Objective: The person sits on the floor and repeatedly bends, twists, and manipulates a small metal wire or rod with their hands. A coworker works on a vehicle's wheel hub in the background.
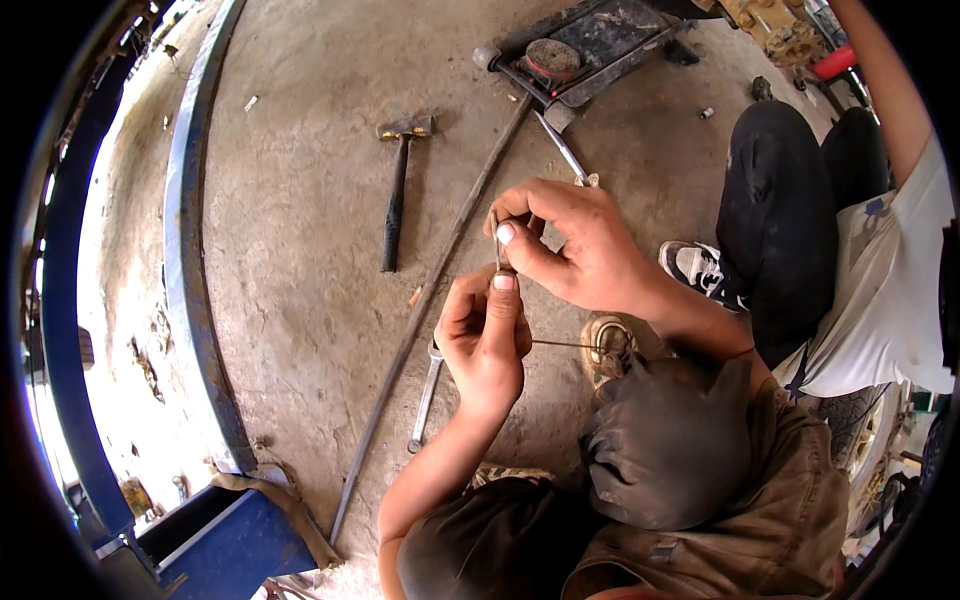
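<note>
My left hand (485, 340) is closed, thumb pressed against the fingers around the lower part of a thin, rod-like piece (497, 248). Just above it, my right hand (585, 245) pinches the upper part of that piece between thumb and fingertips. From the left hand a thin dark wire (565, 344) sticks out to the right, over my shoe (608, 345). Whether it belongs to the pinched piece I cannot tell, since the fingers hide the join. Below the left hand, a wrench (427, 400) lies on the concrete floor.
A hammer (402, 185) lies on the floor left of a long metal bar (400, 355). Beyond are a black tray (625, 45) holding a round tin (553, 60), and a screwdriver-like tool (562, 145). A person in black trousers (780, 220) crouches at right. Blue metal beams (195, 250) stand left.
</note>
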Demonstrator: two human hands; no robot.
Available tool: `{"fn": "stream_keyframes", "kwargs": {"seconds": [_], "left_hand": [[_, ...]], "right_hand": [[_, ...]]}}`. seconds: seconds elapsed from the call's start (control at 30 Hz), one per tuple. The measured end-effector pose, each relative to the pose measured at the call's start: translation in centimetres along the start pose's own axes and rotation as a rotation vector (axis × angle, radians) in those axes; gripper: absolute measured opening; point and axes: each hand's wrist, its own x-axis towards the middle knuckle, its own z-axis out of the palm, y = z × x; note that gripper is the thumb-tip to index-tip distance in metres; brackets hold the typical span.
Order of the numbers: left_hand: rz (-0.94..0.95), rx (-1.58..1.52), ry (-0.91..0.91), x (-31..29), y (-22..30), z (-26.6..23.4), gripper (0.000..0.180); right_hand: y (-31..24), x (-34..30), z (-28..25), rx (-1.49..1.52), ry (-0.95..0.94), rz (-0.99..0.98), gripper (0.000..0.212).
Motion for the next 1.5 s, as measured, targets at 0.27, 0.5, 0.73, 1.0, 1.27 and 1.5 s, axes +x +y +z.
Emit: {"fn": "stream_keyframes", "kwargs": {"seconds": [0.27, 0.5, 0.73, 1.0, 1.27, 1.5], "left_hand": [[0.005, 0.044, 0.053, 0.0, -0.6, 0.3, 0.012], [-0.017, -0.006, 0.048, -0.4, -0.7, 0.1, 0.017], [-0.109, -0.172, -0.071, -0.1, 0.6, 0.0, 0.020], [-0.018, -0.130, -0.042, 0.7, -1.0, -0.7, 0.020], [0.022, 0.039, 0.024, 2.7, -1.5, -2.2, 0.017], [-0.040, 0.009, 0.080, 3.1, -1.2, -2.5, 0.017]], "right_hand": [[0.5, -0.5, 0.5, -0.040, -0.071, 0.062, 0.006], [0.9, -0.4, 0.6, 0.059, -0.091, 0.059, 0.005], [1.6, -0.3, 0.7, 0.268, -0.102, 0.137, 0.007], [1.7, -0.2, 0.8, 0.312, -0.124, 0.094, 0.010], [3.6, 1.0, 2.2, 0.172, -0.103, -0.015, 0.010], [3.9, 1.2, 3.8, 0.062, -0.064, 0.053, 0.010]]}}
